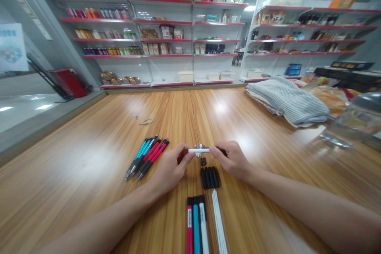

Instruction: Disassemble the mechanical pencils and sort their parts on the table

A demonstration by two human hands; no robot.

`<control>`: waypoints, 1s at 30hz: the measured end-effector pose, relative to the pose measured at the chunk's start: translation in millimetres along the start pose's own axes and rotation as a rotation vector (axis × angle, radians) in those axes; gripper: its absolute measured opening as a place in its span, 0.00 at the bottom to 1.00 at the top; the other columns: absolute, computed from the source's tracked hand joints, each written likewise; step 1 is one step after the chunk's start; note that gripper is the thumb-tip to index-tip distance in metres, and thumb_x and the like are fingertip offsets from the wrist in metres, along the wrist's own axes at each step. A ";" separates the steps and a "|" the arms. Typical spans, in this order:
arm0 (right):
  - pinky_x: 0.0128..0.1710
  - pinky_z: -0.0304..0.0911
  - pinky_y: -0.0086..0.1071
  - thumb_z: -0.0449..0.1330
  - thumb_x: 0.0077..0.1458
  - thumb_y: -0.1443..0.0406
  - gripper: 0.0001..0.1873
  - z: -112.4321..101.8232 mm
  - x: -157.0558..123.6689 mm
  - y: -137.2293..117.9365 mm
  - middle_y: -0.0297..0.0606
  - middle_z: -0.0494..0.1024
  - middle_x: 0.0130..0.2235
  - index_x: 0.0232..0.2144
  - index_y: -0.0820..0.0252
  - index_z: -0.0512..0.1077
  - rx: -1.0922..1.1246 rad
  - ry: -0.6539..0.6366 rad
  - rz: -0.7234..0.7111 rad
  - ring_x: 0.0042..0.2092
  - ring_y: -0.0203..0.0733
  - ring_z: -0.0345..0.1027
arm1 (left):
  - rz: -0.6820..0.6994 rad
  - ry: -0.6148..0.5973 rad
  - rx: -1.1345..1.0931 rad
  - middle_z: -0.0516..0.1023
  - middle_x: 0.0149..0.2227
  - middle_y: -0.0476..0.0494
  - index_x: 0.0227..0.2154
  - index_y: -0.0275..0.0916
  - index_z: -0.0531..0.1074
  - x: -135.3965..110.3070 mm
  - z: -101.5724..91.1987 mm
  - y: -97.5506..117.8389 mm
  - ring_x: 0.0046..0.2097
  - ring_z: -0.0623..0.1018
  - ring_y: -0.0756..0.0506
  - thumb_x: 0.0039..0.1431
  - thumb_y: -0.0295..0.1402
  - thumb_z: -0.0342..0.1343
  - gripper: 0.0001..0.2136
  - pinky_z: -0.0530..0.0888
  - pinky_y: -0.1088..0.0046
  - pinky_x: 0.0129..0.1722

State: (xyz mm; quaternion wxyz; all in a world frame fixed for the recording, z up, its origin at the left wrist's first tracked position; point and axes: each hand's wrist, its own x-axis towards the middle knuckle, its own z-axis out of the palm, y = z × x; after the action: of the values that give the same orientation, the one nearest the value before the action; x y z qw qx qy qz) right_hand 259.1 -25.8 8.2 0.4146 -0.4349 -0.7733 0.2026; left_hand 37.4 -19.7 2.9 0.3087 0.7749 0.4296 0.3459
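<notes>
A white pen barrel (199, 150) is held level above the table by both hands. My left hand (171, 165) pinches its left end, and my right hand (231, 159) has thumb and fingers closed at its right end. Just behind it lie several silver pen tips (199, 146), partly hidden. Small dark pieces (203, 161) and a row of black rubber grips (210, 177) lie nearer to me. Below those are thin white refills (219, 222) beside red (189, 226), blue (196, 226) and white barrels (203, 222). Several assembled pens (148, 157) rest left of my left hand.
A thin wire loop (146, 121) and a small metal bit (136, 116) lie farther back on the wooden table (89, 147). Folded striped cloth (288, 99) and a clear glass vessel (354, 121) stand at the right. Stocked shelves (166, 40) line the back.
</notes>
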 end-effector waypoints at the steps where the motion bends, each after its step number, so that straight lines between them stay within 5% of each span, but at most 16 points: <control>1: 0.21 0.41 0.28 0.51 0.62 0.57 0.23 0.4 0.4 1.0 0.27 0.52 0.19 0.17 0.62 0.58 0.016 -0.009 0.015 0.21 0.28 0.46 | 0.004 0.008 -0.005 0.67 0.27 0.51 0.34 0.37 0.66 -0.2 -0.5 0.2 0.27 0.66 0.51 0.65 0.40 0.46 0.11 0.60 0.76 0.27; 6: 0.22 0.45 0.27 0.51 0.62 0.55 0.22 1.6 1.5 4.1 0.28 0.54 0.20 0.20 0.62 0.62 0.128 0.005 0.078 0.23 0.30 0.48 | 0.107 -0.104 0.104 0.62 0.24 0.52 0.28 0.37 0.64 -2.8 -2.6 9.7 0.26 0.63 0.52 0.65 0.39 0.45 0.13 0.59 0.75 0.28; 11: 0.22 0.50 0.26 0.55 0.59 0.55 0.17 5.1 -0.4 0.2 0.28 0.60 0.22 0.25 0.62 0.65 0.173 0.036 0.064 0.23 0.30 0.52 | 0.267 -0.213 0.206 0.67 0.29 0.48 0.28 0.38 0.64 -5.0 -0.3 16.5 0.32 0.67 0.50 0.66 0.35 0.43 0.12 0.62 0.74 0.32; 23: 0.28 0.60 0.25 0.56 0.60 0.60 0.13 8.4 -2.2 -3.9 0.36 0.75 0.31 0.42 0.63 0.72 0.206 -0.113 -0.073 0.28 0.32 0.65 | 0.230 -0.232 0.168 0.70 0.32 0.47 0.33 0.38 0.66 -2.3 -0.5 8.6 0.35 0.69 0.48 0.67 0.33 0.41 0.11 0.64 0.73 0.36; 30: 0.26 0.59 0.26 0.57 0.59 0.60 0.10 0.1 2.8 3.8 0.34 0.74 0.27 0.35 0.60 0.72 -0.009 0.266 -0.002 0.26 0.33 0.64 | 0.113 -0.149 0.108 0.74 0.36 0.47 0.42 0.39 0.68 -3.0 -1.4 11.8 0.37 0.72 0.48 0.66 0.36 0.44 0.10 0.67 0.74 0.37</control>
State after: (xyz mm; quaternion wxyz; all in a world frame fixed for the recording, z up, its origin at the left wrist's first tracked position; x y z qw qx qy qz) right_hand 260.1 -21.4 6.8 0.5116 -0.4592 -0.7127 0.1393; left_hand 40.4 -27.4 12.0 0.2773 0.8371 0.3790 0.2806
